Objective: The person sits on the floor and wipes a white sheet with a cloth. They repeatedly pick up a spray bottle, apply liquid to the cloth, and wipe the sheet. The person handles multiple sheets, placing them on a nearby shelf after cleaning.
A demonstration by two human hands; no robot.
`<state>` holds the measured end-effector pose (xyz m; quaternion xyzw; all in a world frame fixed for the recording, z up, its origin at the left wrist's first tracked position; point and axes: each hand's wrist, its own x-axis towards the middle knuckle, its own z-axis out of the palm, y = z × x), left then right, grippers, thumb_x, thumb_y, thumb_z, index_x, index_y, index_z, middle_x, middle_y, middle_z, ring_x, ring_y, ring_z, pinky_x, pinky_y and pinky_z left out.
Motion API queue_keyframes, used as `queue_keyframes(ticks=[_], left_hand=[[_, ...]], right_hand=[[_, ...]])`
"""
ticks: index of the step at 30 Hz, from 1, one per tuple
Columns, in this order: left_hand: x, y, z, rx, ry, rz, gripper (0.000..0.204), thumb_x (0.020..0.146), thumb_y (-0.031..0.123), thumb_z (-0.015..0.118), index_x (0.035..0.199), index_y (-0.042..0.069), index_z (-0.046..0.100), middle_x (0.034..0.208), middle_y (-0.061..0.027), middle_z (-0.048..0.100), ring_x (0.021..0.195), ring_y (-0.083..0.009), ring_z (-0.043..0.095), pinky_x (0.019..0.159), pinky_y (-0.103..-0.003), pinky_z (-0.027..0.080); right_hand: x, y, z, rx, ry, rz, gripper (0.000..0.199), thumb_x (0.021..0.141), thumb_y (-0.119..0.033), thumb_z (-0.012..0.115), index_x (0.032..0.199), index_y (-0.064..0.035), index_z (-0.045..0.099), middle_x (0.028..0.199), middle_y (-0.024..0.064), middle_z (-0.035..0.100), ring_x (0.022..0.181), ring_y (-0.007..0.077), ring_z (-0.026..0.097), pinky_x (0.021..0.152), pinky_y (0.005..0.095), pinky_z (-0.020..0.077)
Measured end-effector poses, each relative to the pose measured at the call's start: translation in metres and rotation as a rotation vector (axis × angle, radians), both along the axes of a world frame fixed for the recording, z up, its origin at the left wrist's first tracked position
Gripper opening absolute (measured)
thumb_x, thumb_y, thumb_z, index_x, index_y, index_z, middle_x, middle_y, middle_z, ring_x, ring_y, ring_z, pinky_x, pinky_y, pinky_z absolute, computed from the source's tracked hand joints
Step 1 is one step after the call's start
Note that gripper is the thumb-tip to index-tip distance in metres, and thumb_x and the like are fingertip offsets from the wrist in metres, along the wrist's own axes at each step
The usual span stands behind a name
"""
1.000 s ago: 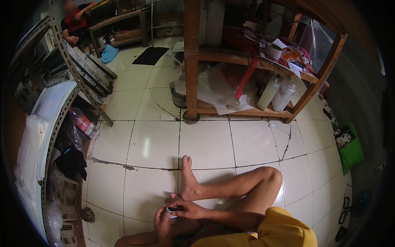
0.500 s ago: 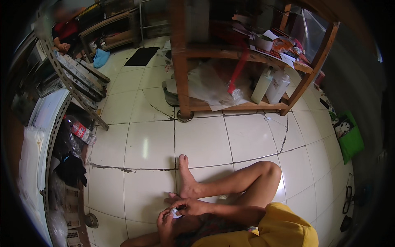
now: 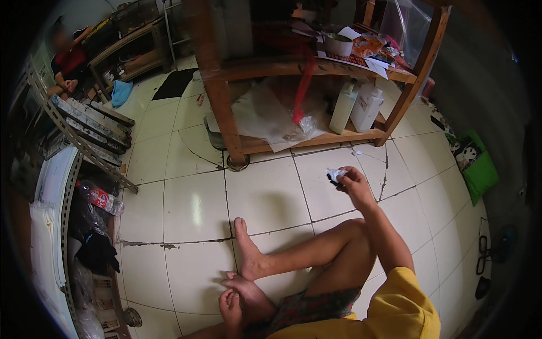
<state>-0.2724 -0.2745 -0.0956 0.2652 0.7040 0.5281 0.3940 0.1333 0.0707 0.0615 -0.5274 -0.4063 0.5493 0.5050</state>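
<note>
My right hand (image 3: 353,183) is raised out over the floor tiles, its fingertips pinching a small crumpled white-and-black piece (image 3: 334,175). It looks like a scrap of wrapper or cloth; its exact kind is too small to make out. Low down beside my bare feet (image 3: 248,257) is my left hand (image 3: 230,307), with its fingers curled together. Whatever may lie inside them is hidden. I sit on the floor with one knee bent up.
A wooden shelf unit (image 3: 226,118) stands ahead, with two bottles (image 3: 355,107) on its lower board. A metal rack (image 3: 68,186) with a plastic bottle (image 3: 101,199) runs along the left. At right lies a green bag (image 3: 480,175). Another person (image 3: 70,62) sits far left.
My hands have parted. The right has swung forward and to the right, carrying the white-and-black piece; the left stays low by my feet, slightly lower in the picture. The view has shifted a little.
</note>
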Motion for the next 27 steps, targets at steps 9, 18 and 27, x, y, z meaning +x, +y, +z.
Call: queue_keyframes(ticks=[9,18,27], left_hand=[[0.028,0.021,0.007,0.003,0.172,-0.048,0.037,0.091,0.009,0.071,0.118,0.0,0.048,0.107,-0.0135,0.06,0.093,-0.0182,0.06,0.084,-0.033,0.053],[0.03,0.005,-0.013,-0.113,0.065,-0.062,0.047,0.093,0.018,0.07,0.131,0.003,0.048,0.122,-0.0173,0.06,0.106,-0.0257,0.063,0.088,-0.038,0.054],[-0.013,-0.043,0.043,-0.346,0.658,0.467,0.026,0.09,0.022,0.069,0.114,0.014,0.069,0.1,-0.0092,0.067,0.089,-0.0251,0.063,0.08,-0.037,0.055]], right_hand=[[0.006,0.068,-0.036,-0.064,-0.027,0.011,0.032,0.093,-0.01,0.069,0.114,-0.0094,0.044,0.106,0.0093,0.062,0.086,0.0161,0.065,0.072,0.0326,0.0573],[0.025,0.268,-0.102,0.235,0.162,-0.559,0.021,0.094,-0.002,0.064,0.101,-0.0091,0.046,0.091,0.0029,0.056,0.079,0.0164,0.063,0.064,0.0291,0.0589],[-0.023,0.235,-0.11,0.032,-0.727,-0.612,0.043,0.08,-0.024,0.068,0.115,0.0014,0.066,0.104,0.023,0.07,0.101,0.0374,0.068,0.092,0.0416,0.0511]])
